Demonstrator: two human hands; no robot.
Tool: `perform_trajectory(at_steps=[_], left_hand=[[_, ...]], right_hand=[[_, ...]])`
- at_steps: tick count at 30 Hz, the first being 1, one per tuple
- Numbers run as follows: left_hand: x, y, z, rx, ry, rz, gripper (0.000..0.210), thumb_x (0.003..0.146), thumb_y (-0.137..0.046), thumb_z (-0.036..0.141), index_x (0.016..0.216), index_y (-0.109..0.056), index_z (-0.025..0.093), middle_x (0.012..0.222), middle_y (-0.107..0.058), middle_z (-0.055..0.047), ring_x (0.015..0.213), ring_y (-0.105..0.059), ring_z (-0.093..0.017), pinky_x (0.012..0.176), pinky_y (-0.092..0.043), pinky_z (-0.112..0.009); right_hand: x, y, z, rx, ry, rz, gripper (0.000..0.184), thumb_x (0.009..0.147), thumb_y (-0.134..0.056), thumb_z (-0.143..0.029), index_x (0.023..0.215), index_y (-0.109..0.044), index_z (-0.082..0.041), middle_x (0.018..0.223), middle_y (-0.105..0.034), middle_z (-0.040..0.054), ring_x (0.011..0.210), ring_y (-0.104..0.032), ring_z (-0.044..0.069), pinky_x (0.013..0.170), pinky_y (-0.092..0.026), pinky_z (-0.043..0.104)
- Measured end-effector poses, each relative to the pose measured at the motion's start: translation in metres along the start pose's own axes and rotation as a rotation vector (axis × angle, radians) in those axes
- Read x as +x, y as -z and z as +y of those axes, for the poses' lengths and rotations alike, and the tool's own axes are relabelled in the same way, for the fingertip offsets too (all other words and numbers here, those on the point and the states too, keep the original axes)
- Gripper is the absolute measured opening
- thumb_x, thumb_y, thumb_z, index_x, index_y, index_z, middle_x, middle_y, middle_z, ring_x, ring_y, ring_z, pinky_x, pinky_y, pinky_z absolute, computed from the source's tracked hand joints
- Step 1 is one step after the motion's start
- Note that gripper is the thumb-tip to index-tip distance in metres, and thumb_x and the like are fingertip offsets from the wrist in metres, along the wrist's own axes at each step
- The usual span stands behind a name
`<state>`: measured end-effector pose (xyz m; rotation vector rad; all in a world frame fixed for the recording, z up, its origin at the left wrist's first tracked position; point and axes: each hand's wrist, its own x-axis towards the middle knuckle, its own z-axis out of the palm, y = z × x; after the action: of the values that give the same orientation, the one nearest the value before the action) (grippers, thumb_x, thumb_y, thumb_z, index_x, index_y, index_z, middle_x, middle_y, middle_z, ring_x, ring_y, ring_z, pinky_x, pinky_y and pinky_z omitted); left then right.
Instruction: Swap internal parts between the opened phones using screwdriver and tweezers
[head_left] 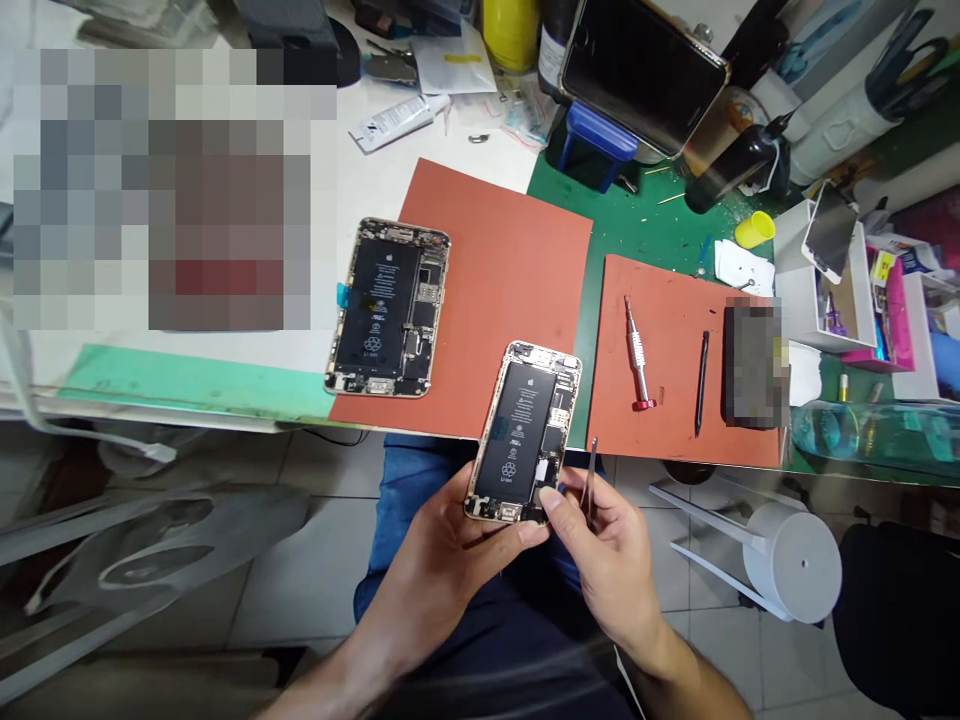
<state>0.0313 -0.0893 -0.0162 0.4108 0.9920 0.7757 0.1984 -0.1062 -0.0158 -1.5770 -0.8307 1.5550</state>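
Observation:
An opened smartphone (525, 430) with its black battery and circuit board bare is held at the table's front edge, tilted toward me. My left hand (465, 545) grips its lower left side, thumb along the bottom edge. At the lower right corner, the thumb of my right hand (604, 560) presses on the phone. Tweezers (592, 475) stick up from between that hand's fingers. To the left, a second opened smartphone (386, 305) lies partly on a reddish-brown mat (502, 260), a bit of blue tape at its left edge.
A screwdriver (637, 355) and a black pen-like tool (702, 385) lie on a second mat (675, 300) at the right. Behind them stand a dark phone screen (645, 75), a blue holder (596, 145) and a yellow cup (754, 230). A white glue tube (397, 123) lies at the back.

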Motion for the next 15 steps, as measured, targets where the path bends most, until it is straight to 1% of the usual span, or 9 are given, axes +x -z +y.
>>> perform_trajectory(at_steps=[3,8,13,15], left_hand=[[-0.0006,0.0021,0.0001,-0.022,0.001,-0.044,0.048,0.087,-0.09,0.028,0.131,-0.071,0.027,0.125,-0.084,-0.003,0.119,-0.079,-0.026,0.114,-0.059,-0.042],[0.0015,0.0017,-0.0001,-0.021,0.022,-0.017,0.05,0.085,-0.092,0.028,0.131,-0.072,0.026,0.123,-0.084,-0.004,0.119,-0.079,-0.026,0.11,-0.061,-0.037],[0.0048,0.0004,-0.0035,-0.002,0.003,0.055,0.045,0.081,-0.095,0.029,0.122,-0.076,0.023,0.121,-0.084,-0.004,0.118,-0.079,-0.027,0.105,-0.064,-0.036],[0.0052,-0.0004,-0.004,0.018,-0.002,0.082,0.045,0.08,-0.095,0.03,0.12,-0.077,0.022,0.12,-0.084,-0.004,0.117,-0.079,-0.027,0.102,-0.065,-0.036]], right_hand=[[0.004,0.0011,-0.0039,0.024,-0.002,-0.001,0.028,0.098,-0.078,-0.046,0.104,-0.079,-0.019,0.078,-0.057,-0.0022,0.072,-0.047,0.013,0.071,-0.046,0.026],[0.0064,0.001,-0.0071,0.054,-0.023,-0.022,0.027,0.098,-0.078,-0.046,0.101,-0.078,-0.019,0.076,-0.053,-0.0032,0.071,-0.042,0.012,0.067,-0.041,0.026],[0.0062,0.0032,-0.0083,0.008,-0.033,-0.021,0.028,0.096,-0.079,-0.045,0.103,-0.079,-0.018,0.068,-0.036,-0.0077,0.065,-0.03,0.011,0.061,-0.032,0.027],[0.0067,0.0048,-0.0082,-0.01,-0.036,-0.027,0.029,0.096,-0.079,-0.045,0.106,-0.079,-0.018,0.068,-0.032,-0.0084,0.064,-0.028,0.011,0.06,-0.031,0.027]])
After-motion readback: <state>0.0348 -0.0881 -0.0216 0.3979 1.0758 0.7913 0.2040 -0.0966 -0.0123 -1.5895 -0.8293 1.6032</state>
